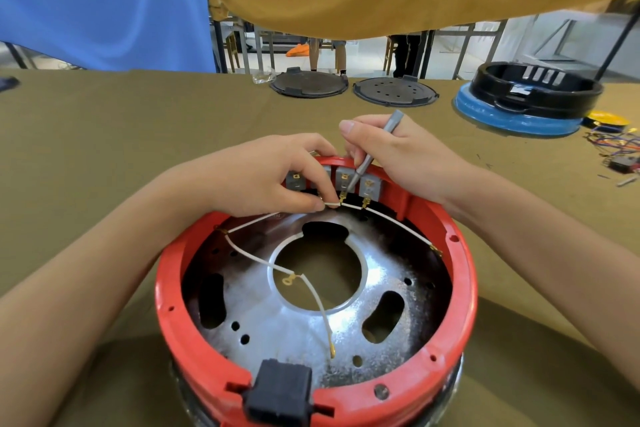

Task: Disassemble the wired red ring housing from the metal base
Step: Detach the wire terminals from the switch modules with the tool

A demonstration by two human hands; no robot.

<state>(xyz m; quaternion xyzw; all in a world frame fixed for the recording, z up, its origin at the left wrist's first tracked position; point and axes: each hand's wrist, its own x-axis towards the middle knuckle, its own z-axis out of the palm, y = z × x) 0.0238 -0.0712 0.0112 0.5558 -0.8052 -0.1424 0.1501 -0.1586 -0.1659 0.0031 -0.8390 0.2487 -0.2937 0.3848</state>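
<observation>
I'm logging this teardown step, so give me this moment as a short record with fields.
left hand: pinches white wire beside its brass terminal
right hand: holds grey screwdriver, tip at the terminal blocks
red ring housing: sits on metal base
loose wire: lies across the base
black connector: on near rim

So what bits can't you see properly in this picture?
All in the head view:
- Grey tool tip: too small to tell if it touches the brass terminal.
- Grey switch blocks: some covered by the left hand.
- Silver metal base bottom: cut off by the picture edge.
- Tangled coloured wires, far right: blurry.
</observation>
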